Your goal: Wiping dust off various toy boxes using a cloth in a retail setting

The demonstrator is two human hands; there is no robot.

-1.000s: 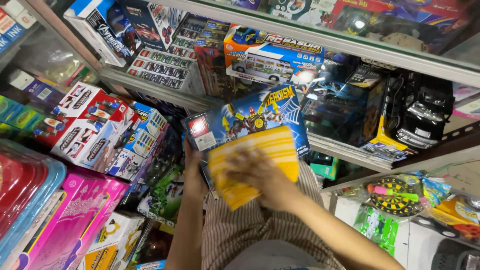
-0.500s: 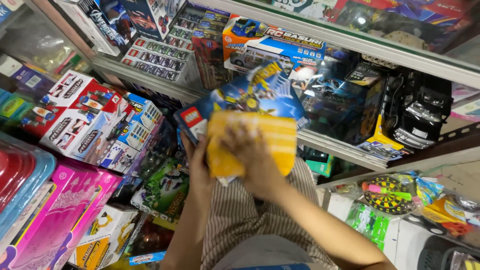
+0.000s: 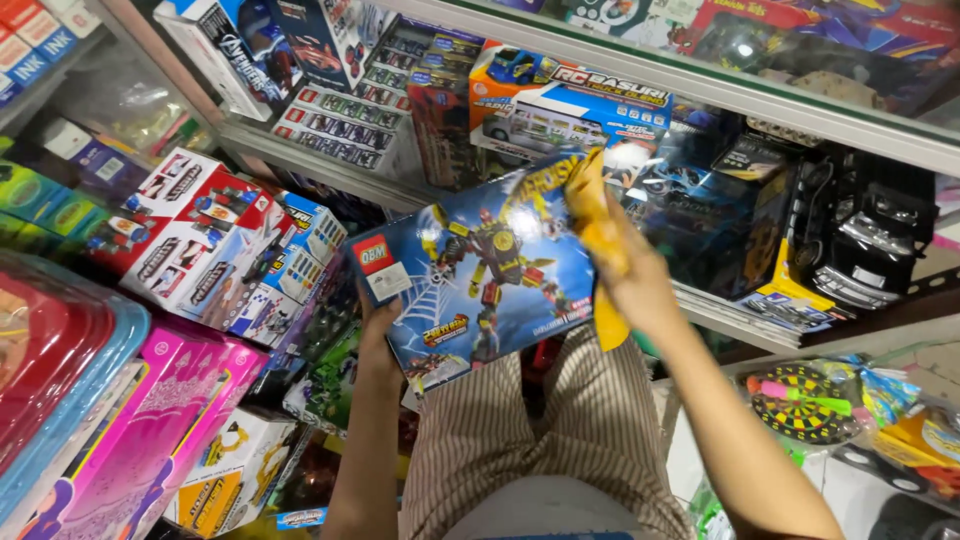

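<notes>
A flat blue toy box (image 3: 480, 270) with a red and yellow robot figure printed on it is held up in front of the shelves. My left hand (image 3: 378, 322) grips its lower left edge from behind, fingers mostly hidden. My right hand (image 3: 632, 280) is at the box's right edge, closed on a bunched yellow cloth (image 3: 598, 228) that hangs down past the box. Below the box lies my striped shirt (image 3: 540, 440).
Metal shelves (image 3: 720, 95) hold toy vehicle boxes, among them a truck box (image 3: 565, 105) and a black toy car (image 3: 868, 235). Red and white boxes (image 3: 190, 235) stack at left, pink boxes (image 3: 150, 440) lower left. A dartboard toy (image 3: 805, 400) sits at right.
The yellow cloth covered the front of the box before; my right hand has drawn it off to the right edge, baring the printed face. The box has tilted and come closer.
</notes>
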